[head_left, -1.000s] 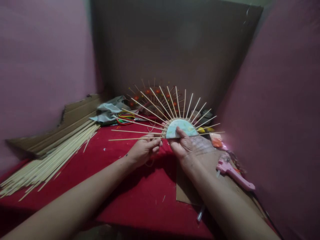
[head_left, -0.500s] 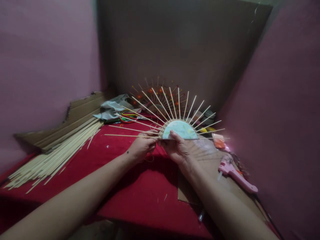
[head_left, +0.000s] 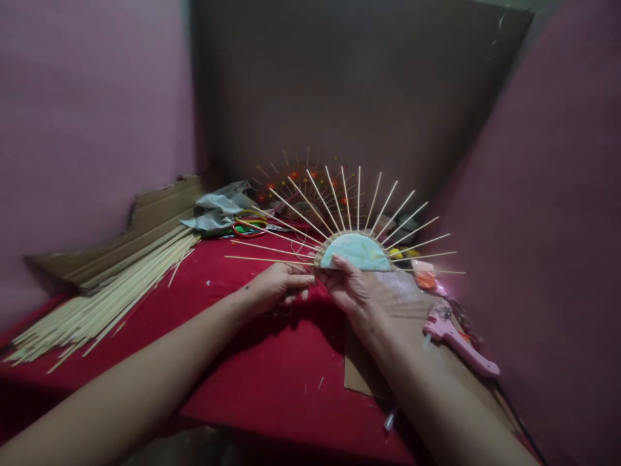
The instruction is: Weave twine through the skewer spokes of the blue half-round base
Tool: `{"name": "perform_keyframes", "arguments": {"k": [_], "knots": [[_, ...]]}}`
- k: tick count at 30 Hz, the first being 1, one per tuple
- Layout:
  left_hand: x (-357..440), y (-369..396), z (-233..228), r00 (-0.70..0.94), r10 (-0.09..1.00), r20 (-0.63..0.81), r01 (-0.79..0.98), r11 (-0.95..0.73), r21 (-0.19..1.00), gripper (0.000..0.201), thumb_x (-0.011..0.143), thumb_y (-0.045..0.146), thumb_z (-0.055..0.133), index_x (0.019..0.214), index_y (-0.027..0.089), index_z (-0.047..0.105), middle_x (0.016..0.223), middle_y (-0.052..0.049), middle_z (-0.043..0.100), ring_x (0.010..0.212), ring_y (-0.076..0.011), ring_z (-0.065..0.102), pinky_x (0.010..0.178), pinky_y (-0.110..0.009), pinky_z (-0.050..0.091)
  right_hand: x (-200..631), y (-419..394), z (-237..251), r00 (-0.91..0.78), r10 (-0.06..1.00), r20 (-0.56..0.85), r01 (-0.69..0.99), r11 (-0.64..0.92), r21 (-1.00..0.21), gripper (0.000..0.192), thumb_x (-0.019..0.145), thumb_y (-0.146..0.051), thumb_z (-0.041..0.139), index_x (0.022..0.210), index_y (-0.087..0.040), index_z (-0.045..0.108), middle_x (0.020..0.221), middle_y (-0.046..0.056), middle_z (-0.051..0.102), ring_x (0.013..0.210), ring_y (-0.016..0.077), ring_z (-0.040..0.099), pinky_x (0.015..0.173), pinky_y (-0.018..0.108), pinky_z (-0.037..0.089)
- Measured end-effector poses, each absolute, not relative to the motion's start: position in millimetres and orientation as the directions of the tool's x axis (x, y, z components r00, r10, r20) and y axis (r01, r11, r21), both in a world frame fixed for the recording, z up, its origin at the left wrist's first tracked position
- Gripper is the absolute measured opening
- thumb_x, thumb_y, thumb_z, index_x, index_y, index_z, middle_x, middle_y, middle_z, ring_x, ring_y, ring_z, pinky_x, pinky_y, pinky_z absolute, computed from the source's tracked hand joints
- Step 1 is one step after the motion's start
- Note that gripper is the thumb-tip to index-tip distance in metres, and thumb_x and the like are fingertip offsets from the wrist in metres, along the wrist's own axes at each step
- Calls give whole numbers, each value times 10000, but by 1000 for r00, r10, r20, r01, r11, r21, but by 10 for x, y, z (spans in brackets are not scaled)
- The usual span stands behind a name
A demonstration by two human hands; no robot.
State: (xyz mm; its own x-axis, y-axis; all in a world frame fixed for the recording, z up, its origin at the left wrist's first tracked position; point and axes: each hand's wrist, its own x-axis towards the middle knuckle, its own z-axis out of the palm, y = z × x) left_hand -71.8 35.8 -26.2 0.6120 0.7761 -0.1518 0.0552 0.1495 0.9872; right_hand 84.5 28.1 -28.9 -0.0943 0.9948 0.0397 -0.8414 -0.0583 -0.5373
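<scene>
While pink walls close in a red-covered surface [head_left: 272, 382], both hands, left hand [head_left: 274, 288] and right hand [head_left: 352, 291], pinch a pale half-disc fan [head_left: 358, 252] upright above it, thin sticks radiating outward.

Piece: half-disc fan frame [head_left: 358, 252], pale blue-green face, woven rim
Spokes: thin bamboo sticks [head_left: 310, 194] radiating outward from the curved edge
Pose: upright, flat edge down
Place: held above the red cloth [head_left: 272, 369], toward its far edge

Dim, pinkish light is falling from the right, glaring faintly beside the glue gun [head_left: 458, 342], while forearm shadows are darkening the red surface [head_left: 272, 382] and edges are bending softly.
</scene>
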Motion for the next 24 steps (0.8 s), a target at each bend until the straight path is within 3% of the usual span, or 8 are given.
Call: {"name": "perform_keyframes", "arguments": {"k": [2,5,8,12,15,18,22,24], "knots": [[-719,321,-217,638,752,-165,108,125,986,279,773,379,582,652,129,607,400,24,472,287,-48,312,293,-182,208,848,289,-292,-82,996,38,-844,-49,-535,122,663,-48,594,685,-167,577,622,-17,676,601,113,625,691,276,545],[-758,275,-97,648,750,-131,135,57,989,195,765,326,601,719,140,629,510,5,562,330,-45,394,307,-167,232,858,298,-298,-83,995,55,-839,-40,-542,116,663,-56,602,690,-167,584,623,-16,677,601,114,626,683,269,547],[-875,299,30,610,789,-72,147,-24,989,190,758,340,609,744,152,634,504,19,537,331,-48,399,315,-171,249,873,303,-301,-85,995,52,-825,-41,-564,96,658,-69,604,695,-156,589,641,-3,681,615,123,627,726,301,547],[-1091,435,127,491,870,43,123,-118,985,215,746,362,612,660,165,602,477,29,474,355,-49,371,361,-186,272,883,294,-288,-52,998,18,-815,-33,-579,93,646,-69,607,682,-151,583,622,-2,670,623,138,626,761,359,544],[-1228,549,146,353,932,78,253,-175,952,216,709,359,631,602,176,591,428,30,413,357,-60,330,377,-213,239,888,282,-266,-27,1000,2,-813,-21,-581,109,636,-54,608,681,-148,581,591,-6,657,597,140,618,767,395,545],[-1325,644,147,245,965,97,480,-208,852,209,677,379,624,632,177,650,411,25,393,362,-74,302,399,-242,197,906,284,-254,0,1000,-4,-811,-2,-586,127,630,-44,611,666,-157,566,574,-22,645,559,125,602,755,395,550],[-1417,753,148,173,958,230,713,-283,641,246,639,396,625,608,161,693,468,0,478,469,-102,400,493,-246,268,937,314,-273,6,1000,-5,-807,2,-591,161,620,-36,621,699,-165,566,596,-29,650,580,128,611,743,387,554],[-1468,807,145,159,962,221,779,-260,570,251,620,402,634,605,163,706,497,-7,522,516,-115,438,526,-242,288,944,327,-285,21,1000,3,-807,19,-590,170,620,-31,623,713,-162,567,604,-25,652,590,131,615,732,384,555]]}}
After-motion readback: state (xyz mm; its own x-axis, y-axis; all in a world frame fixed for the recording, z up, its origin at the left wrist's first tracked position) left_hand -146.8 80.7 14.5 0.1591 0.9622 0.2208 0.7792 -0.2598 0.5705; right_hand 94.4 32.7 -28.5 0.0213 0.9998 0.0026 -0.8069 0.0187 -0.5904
